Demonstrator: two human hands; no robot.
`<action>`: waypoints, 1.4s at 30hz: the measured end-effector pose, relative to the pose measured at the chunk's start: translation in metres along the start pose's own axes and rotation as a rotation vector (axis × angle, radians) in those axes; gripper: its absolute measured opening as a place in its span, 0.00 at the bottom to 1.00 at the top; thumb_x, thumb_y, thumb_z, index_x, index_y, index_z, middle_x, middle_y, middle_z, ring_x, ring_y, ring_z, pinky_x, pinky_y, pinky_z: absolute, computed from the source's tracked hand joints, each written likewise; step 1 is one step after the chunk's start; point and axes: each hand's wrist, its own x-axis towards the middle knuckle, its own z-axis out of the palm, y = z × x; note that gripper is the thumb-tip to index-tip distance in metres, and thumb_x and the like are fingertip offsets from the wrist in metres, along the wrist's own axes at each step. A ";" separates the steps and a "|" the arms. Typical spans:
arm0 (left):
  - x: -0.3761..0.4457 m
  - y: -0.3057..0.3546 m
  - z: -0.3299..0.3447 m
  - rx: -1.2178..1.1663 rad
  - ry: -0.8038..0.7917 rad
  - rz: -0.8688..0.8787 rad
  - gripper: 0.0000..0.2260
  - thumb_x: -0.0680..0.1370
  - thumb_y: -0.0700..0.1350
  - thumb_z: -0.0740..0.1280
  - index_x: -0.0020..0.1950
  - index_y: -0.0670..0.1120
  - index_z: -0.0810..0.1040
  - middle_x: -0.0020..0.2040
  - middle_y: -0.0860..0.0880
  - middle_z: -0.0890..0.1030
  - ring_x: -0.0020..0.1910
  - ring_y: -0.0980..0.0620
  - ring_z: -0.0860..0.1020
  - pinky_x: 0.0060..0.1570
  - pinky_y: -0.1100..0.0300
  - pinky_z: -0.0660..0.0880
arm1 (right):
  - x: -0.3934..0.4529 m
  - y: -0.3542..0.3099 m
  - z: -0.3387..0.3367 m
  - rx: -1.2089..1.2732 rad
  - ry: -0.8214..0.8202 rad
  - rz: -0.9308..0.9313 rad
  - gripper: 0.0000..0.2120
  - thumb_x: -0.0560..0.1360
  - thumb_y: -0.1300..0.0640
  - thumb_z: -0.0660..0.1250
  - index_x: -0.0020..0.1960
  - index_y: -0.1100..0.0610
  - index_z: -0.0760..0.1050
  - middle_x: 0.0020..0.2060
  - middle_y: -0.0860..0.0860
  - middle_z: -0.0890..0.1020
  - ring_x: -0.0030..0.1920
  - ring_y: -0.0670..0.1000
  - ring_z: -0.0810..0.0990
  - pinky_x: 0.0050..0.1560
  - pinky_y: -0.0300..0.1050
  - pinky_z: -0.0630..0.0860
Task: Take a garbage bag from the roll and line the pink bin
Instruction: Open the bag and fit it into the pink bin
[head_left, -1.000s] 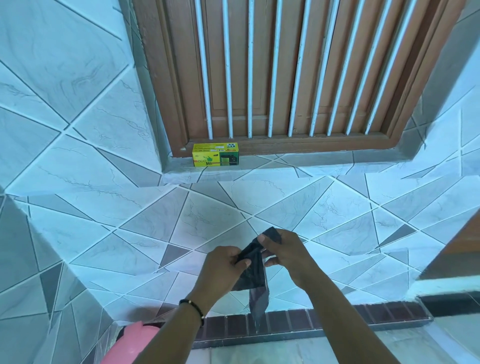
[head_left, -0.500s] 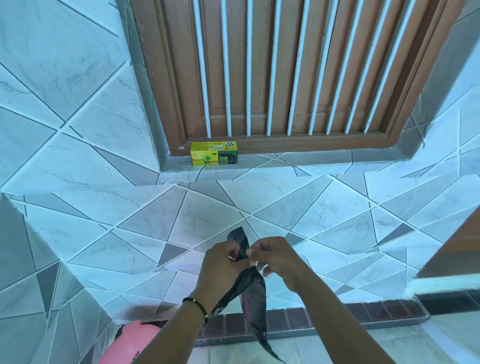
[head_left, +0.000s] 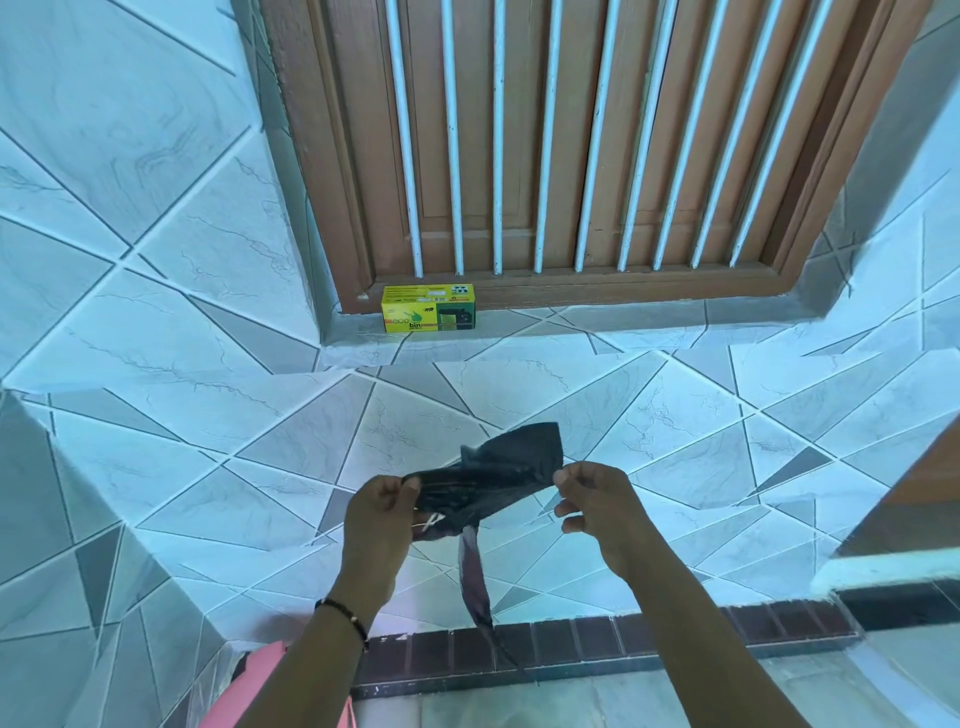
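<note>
Bag (head_left: 485, 488) is off the roll and in my hands, so the first part looks done; what is left, as I judge it, is to find the mouth, open it out and fit it into the bin (head_left: 270, 691), whose pink rim shows low down by my left forearm, with no black liner visible on it. My left hand (head_left: 382, 519) pinches one end of the bunched black film and my right hand (head_left: 597, 506) pinches the other, both closed on it. Between my fingers the folded bag runs crosswise, left to right, its long axis about level, a flap standing up above my right fingers and a thin tail hanging down below the middle. Beyond my fingers, well apart, the yellow box (head_left: 428, 307) sits on the sill.
</note>
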 end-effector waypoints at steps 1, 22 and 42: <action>0.002 -0.002 -0.003 -0.007 0.009 -0.004 0.07 0.78 0.40 0.64 0.40 0.42 0.74 0.42 0.40 0.82 0.39 0.42 0.82 0.43 0.47 0.81 | 0.000 0.000 -0.002 0.011 0.012 -0.003 0.07 0.77 0.61 0.64 0.42 0.61 0.76 0.33 0.55 0.75 0.33 0.51 0.76 0.34 0.44 0.75; -0.021 -0.001 0.033 0.725 -0.239 0.504 0.04 0.74 0.46 0.65 0.44 0.48 0.79 0.42 0.51 0.83 0.41 0.51 0.79 0.41 0.61 0.74 | -0.013 0.005 0.026 -0.309 -0.308 -0.125 0.12 0.70 0.51 0.73 0.44 0.56 0.72 0.40 0.52 0.78 0.33 0.48 0.78 0.30 0.41 0.74; 0.007 -0.011 -0.033 0.901 0.094 0.321 0.07 0.72 0.40 0.63 0.45 0.50 0.77 0.39 0.47 0.82 0.41 0.44 0.78 0.38 0.57 0.76 | -0.003 0.005 -0.025 0.287 0.173 0.064 0.06 0.77 0.70 0.57 0.44 0.61 0.69 0.35 0.56 0.77 0.33 0.55 0.74 0.33 0.43 0.75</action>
